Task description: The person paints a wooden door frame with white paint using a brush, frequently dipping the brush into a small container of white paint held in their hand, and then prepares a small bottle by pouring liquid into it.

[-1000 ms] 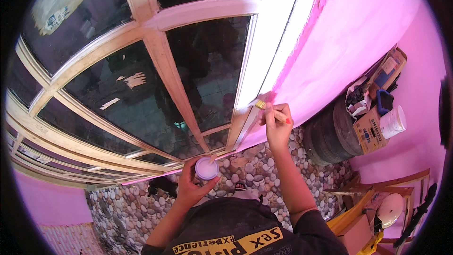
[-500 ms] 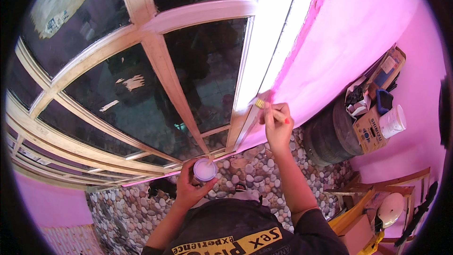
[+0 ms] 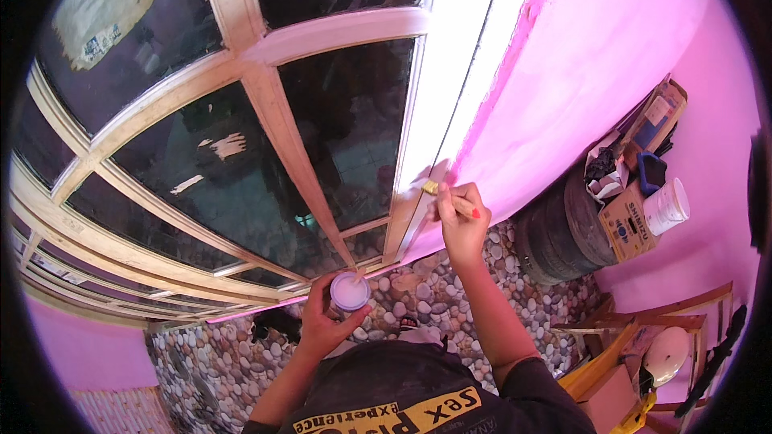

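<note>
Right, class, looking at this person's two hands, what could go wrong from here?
1. The right hand holds the paintbrush at the white frame, close to the pink wall, so a slip could smear pale paint onto the wall.

2. The left hand holds an open cup above the pebble-patterned floor; tilting it might spill paint there.

3. The stick leaning in the cup could perhaps be knocked out and drip.
</note>
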The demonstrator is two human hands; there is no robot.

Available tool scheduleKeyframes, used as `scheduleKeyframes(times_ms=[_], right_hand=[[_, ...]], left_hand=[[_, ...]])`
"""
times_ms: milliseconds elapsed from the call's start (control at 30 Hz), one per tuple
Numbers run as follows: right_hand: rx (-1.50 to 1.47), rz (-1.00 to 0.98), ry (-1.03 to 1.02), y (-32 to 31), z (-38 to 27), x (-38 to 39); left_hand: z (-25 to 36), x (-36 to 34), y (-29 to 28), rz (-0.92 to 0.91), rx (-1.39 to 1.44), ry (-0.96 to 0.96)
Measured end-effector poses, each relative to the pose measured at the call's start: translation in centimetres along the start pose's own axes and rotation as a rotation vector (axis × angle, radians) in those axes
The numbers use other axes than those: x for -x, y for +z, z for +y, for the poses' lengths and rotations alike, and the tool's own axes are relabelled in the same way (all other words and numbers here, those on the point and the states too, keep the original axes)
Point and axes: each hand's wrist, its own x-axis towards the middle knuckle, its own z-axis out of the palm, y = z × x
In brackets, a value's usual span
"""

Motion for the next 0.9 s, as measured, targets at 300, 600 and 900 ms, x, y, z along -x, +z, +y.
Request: scheduleKeyframes(times_ms=[300, 600, 900], right_hand=[[0.110, 0.167, -0.278, -1.1, -4.1, -0.2], [0.101, 0.086, -0.123, -0.1, -2.2, -2.5], [0.251, 0.158, -0.264, -1.1, -5.2, -1.4]], left_hand=[[-1.0, 0.6, -0.1, 0.011, 0.037, 0.000], [0.0, 0.2, 0.0, 0.004, 0.008, -0.005], [-0.5, 0.3, 0.4, 0.041, 0.052, 0.013]])
